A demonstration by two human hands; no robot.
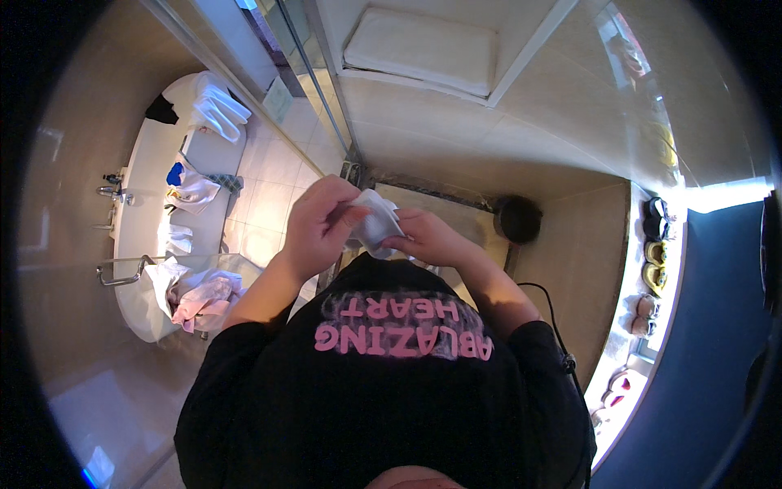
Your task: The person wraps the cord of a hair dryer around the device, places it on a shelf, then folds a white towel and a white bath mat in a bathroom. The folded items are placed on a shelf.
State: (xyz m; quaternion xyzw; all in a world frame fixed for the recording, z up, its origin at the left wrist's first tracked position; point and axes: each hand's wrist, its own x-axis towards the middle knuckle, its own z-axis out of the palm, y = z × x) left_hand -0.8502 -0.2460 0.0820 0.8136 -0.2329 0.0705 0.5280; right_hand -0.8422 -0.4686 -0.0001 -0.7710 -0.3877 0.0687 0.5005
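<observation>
Both hands meet in front of my chest around a white piece of soft material (379, 223), which is cloth or tissue; I cannot tell which. My left hand (324, 223) pinches its left side between thumb and fingers. On the right, my right hand (427, 237) grips the opposite edge, thumb below and fingers above. The piece looks bent or folded between the two hands, and its underside is hidden. My black T-shirt (379, 403) with pink lettering fills the view below.
Left, a white bathtub (143, 153) has garments (192, 189) and white cloths (220, 107) over its rim, plus a pink-and-white bundle (204, 293). A folded white towel (421, 49) lies ahead. Right are a black bin (517, 219), a cable (553, 312) and a ledge with several shoes (655, 260).
</observation>
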